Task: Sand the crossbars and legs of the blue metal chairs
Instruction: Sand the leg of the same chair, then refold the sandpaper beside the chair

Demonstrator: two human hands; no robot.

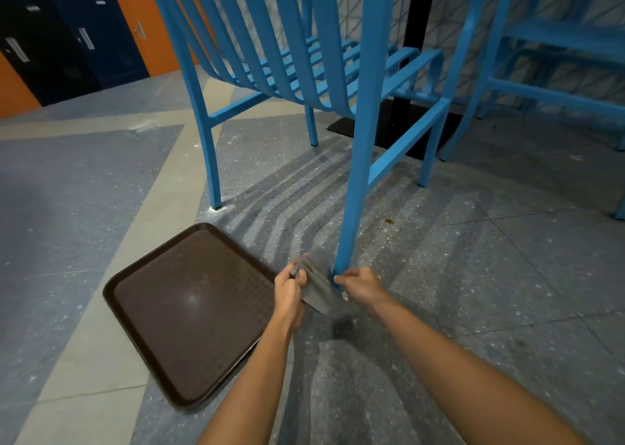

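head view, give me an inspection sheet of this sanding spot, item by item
surface: grey speckled floor with pale dust and a small brown stain.
job's things: grey sandpaper sheet wrapped at the foot of the blue metal chair leg; second blue metal chair to the right.
clutter: brown plastic tray lying on the floor, nothing in it.
grippers: left hand grips one end of the sandpaper; right hand pinches at the leg's foot.
cables: nothing seen.
surroundings: orange and dark blue doors; black table base.
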